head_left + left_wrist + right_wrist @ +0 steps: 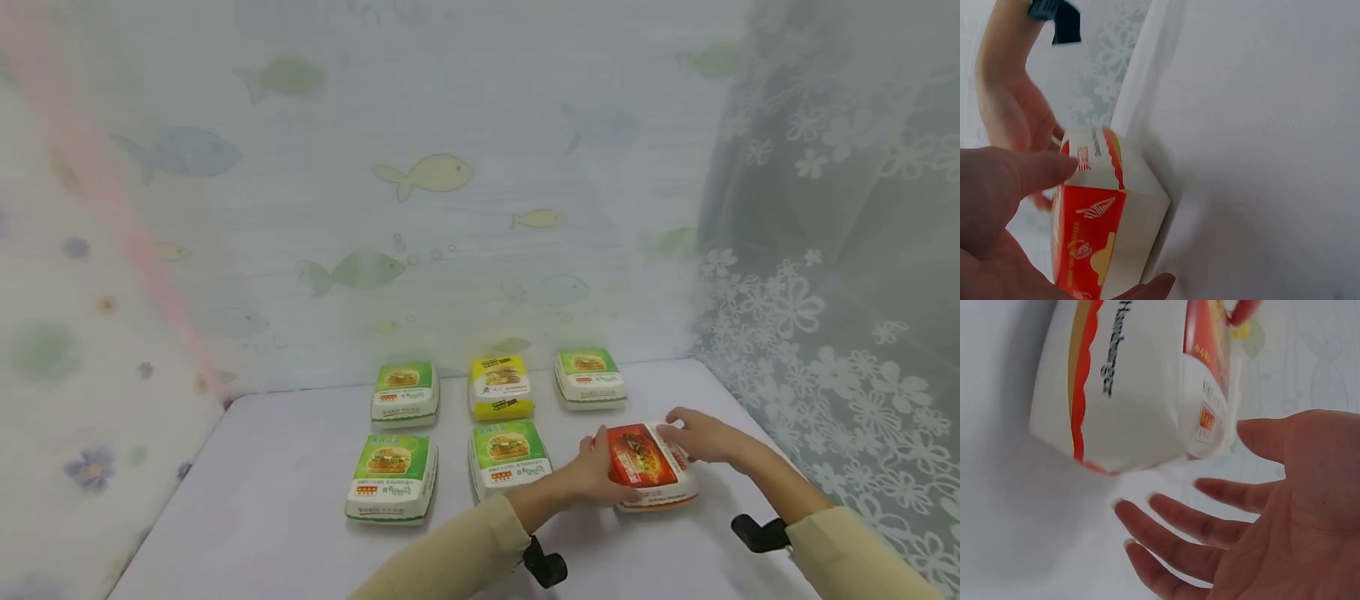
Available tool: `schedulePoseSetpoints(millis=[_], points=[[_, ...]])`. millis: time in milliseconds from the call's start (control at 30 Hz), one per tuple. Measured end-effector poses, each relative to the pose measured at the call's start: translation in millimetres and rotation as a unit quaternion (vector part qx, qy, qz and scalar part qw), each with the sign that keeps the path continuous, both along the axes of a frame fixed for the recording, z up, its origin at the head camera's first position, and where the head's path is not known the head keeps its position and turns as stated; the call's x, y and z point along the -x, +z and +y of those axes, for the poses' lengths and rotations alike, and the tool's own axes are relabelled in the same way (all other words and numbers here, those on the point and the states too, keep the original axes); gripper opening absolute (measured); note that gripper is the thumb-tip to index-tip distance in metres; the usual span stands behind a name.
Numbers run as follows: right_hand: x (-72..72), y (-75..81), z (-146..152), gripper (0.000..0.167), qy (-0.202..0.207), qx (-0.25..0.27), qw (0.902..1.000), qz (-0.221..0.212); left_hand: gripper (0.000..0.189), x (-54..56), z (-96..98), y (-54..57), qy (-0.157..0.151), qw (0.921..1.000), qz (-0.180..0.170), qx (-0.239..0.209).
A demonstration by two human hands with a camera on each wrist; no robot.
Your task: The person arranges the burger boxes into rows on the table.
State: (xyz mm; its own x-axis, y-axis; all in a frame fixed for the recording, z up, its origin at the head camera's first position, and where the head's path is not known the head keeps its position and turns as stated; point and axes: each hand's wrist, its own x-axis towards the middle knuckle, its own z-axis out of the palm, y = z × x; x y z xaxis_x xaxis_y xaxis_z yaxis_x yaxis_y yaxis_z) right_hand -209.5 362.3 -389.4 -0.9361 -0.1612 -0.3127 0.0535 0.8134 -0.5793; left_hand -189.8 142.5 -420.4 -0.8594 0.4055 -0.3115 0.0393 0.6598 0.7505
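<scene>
A red and white hamburger box (648,467) lies near the right side of the table. My left hand (588,479) grips its left side, thumb and fingers spread around the corner; in the left wrist view the thumb (1047,170) overlaps the upper edge. At the box's right side is my right hand (705,435), fingers extended and loosely bent. The right wrist view shows the right fingers (1179,544) apart from the carton, with the thumb close to its top edge. Much of the box's far side is hidden.
Two green hamburger boxes (390,479) (405,393) form a left column. In the middle, a yellow box (500,387) stands behind another green box (506,450), partly covered by my left arm. A further green box (590,379) sits at the back right. Patterned curtains (450,208) enclose the white table (262,500).
</scene>
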Motion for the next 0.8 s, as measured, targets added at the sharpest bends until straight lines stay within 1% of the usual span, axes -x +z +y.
schedulePoseSetpoints(millis=[67,167,267,333,467,533,700,733,800], points=[[3.4,0.7,-3,0.054,-0.001,0.001,1.0,0.005,0.098,-4.5,0.4,0.4,0.012,0.9999,0.0,0.01],[5.8,0.3,-7,0.054,0.01,0.01,0.9999,-0.002,0.094,-10.8,1.7,0.1,0.024,0.9996,-0.008,0.013],[5.1,-1.4,-11,0.051,0.018,0.016,0.9997,-0.009,0.088,-13.3,1.8,-1.1,0.024,0.9996,-0.009,0.011],[4.9,-2.1,-13,0.049,0.019,0.016,0.9996,-0.009,0.081,-12.2,0.2,-1.5,0.02,0.9997,-0.01,0.005],[5.7,-3.7,-14,0.047,0.004,0.017,0.9997,-0.016,0.072,-7.8,-4.5,1.0,0.016,0.9994,-0.016,-0.024],[6.1,-4.3,-15,0.046,-0.007,0.019,0.9995,-0.023,0.075,-6.4,-6.0,1.9,0.012,0.9991,-0.022,-0.035],[3.5,-4.2,-20,0.047,-0.019,0.021,0.9992,-0.028,0.089,-6.1,-7.2,1.3,0.006,0.9989,-0.03,-0.035],[2.9,-3.9,-21,0.047,-0.019,0.021,0.9992,-0.028,0.091,-5.7,-7.1,1.5,0.009,0.999,-0.031,-0.031],[1.3,-2.9,-23,0.048,-0.018,0.022,0.9992,-0.029,0.086,-3.7,-6.1,1.9,0.013,0.9989,-0.03,-0.032]])
